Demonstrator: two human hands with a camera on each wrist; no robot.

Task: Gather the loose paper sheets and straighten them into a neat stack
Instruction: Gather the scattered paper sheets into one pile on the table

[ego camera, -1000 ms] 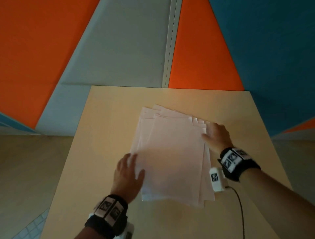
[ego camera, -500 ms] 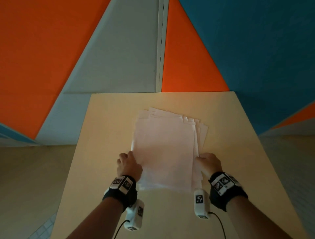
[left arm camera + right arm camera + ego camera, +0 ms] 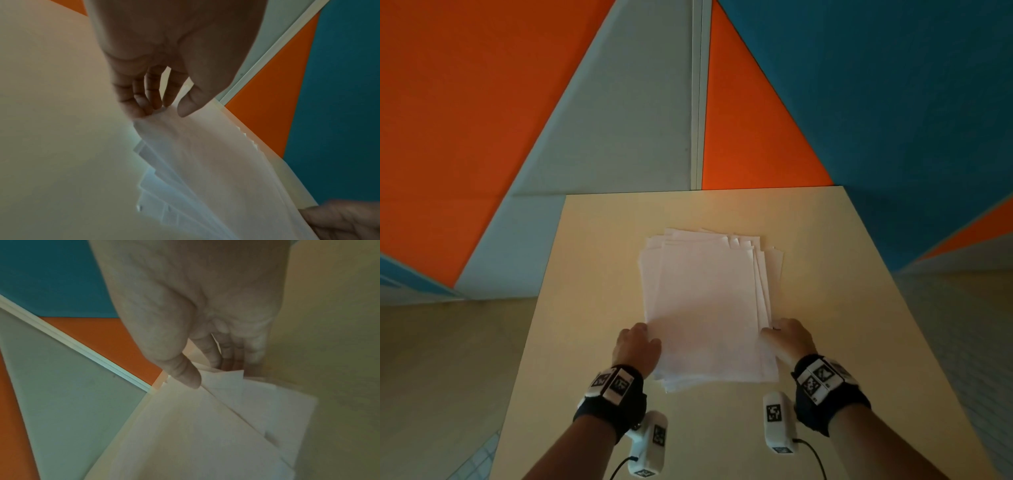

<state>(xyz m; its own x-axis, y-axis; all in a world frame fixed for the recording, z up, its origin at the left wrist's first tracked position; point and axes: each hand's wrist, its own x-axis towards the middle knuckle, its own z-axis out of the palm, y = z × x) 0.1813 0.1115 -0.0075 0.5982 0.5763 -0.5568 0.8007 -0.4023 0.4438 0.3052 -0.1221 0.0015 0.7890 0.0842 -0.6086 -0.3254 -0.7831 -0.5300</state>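
Note:
A fanned pile of white paper sheets [image 3: 709, 308] lies in the middle of the light wooden table [image 3: 592, 274], with staggered corners showing at its far and near ends. My left hand [image 3: 637, 346] holds the pile's left edge near the near end. In the left wrist view its thumb lies on the top sheet and its fingers [image 3: 144, 107] curl at the edge of the paper sheets [image 3: 205, 154]. My right hand [image 3: 787, 339] holds the right edge. In the right wrist view its thumb [image 3: 189, 378] presses on top and its fingers tuck under the offset sheets [image 3: 257, 402].
Wall panels in orange [image 3: 465, 120], grey and blue [image 3: 893, 102] stand right behind the table's far edge. The table drops off to tan floor [image 3: 448, 359] on the left and right. Bare tabletop surrounds the pile on all sides.
Both hands have slid back along the pile's sides to its near end. The left went from lying flat to gripping the edge. The sheets now lie squarer and less fanned.

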